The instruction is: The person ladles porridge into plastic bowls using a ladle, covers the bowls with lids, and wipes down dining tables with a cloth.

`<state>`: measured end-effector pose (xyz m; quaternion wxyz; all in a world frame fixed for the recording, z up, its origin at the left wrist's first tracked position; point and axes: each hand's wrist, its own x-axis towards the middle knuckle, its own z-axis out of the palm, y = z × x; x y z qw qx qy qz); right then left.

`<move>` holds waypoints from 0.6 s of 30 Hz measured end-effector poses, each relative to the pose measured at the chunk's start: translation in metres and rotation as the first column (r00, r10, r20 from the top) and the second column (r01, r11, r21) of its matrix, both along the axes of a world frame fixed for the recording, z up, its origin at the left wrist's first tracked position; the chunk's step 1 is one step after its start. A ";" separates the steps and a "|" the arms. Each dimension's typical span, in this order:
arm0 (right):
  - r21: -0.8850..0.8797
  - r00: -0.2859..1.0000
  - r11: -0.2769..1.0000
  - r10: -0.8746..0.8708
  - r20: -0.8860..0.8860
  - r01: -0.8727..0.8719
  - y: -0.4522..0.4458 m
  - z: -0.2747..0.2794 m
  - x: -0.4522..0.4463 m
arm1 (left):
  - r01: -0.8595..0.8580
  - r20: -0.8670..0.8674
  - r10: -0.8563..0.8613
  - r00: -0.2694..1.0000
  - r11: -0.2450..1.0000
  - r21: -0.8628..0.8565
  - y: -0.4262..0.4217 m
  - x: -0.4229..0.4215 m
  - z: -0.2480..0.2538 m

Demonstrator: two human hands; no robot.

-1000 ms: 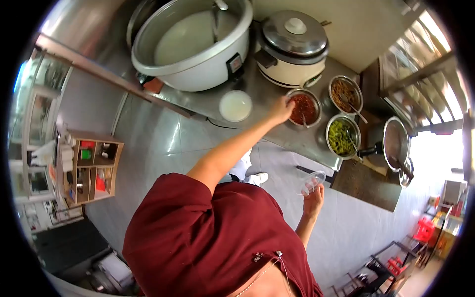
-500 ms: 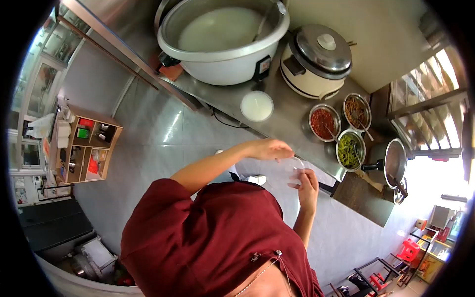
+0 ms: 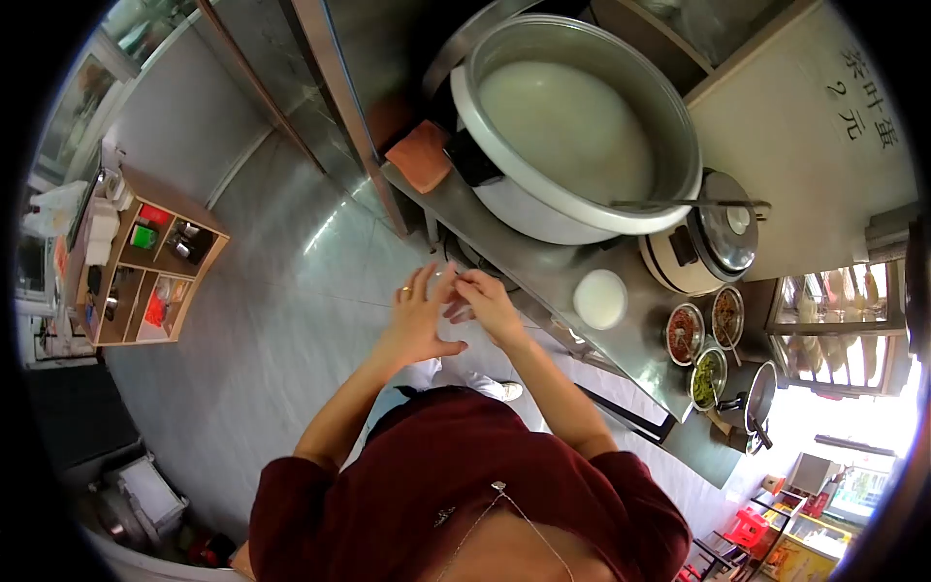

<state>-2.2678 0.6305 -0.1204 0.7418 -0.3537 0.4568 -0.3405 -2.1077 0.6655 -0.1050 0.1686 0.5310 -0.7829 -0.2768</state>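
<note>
My left hand (image 3: pixel 417 315) is raised over the floor in front of my body, fingers stretched and thumb apart, with a ring on one finger. Beside it, my right hand (image 3: pixel 488 306) is closed in a pinch, its fingertips against those of the left hand. Whatever may be between the fingertips is too small or too clear to make out. Right of my hands, a cup of white liquid (image 3: pixel 600 300) stands on the steel counter (image 3: pixel 635 339). Behind it is a large white cooker (image 3: pixel 543 215) holding whitish liquid, with a ladle (image 3: pixel 693 204) across its rim.
A lidded rice cooker (image 3: pixel 722 228) stands beyond the cup. Several steel bowls sit on the counter, one with red chili (image 3: pixel 684 335), one with chopped greens (image 3: pixel 709 378). An orange cloth (image 3: pixel 419 157) lies by the big cooker. A wooden shelf (image 3: pixel 160 262) is at left.
The view has turned and shifted toward the big cooker. My hands have come together, away from the counter's right part. The clear plastic piece in my right hand no longer shows clearly.
</note>
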 end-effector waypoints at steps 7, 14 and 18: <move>-0.788 0.587 0.438 -0.526 -0.615 -0.432 -0.180 -0.070 0.101 | -0.087 -0.520 0.509 0.686 0.767 0.636 -0.012 0.122 -0.036; -0.203 0.364 0.804 0.018 -0.931 -0.558 -0.253 -0.129 0.133 | -0.038 -0.592 0.612 0.524 0.711 0.702 -0.012 0.155 -0.040; -0.482 0.671 0.809 -0.154 -0.725 -0.336 -0.197 -0.064 0.107 | 0.087 -0.624 0.555 0.550 0.705 0.704 -0.003 0.149 -0.046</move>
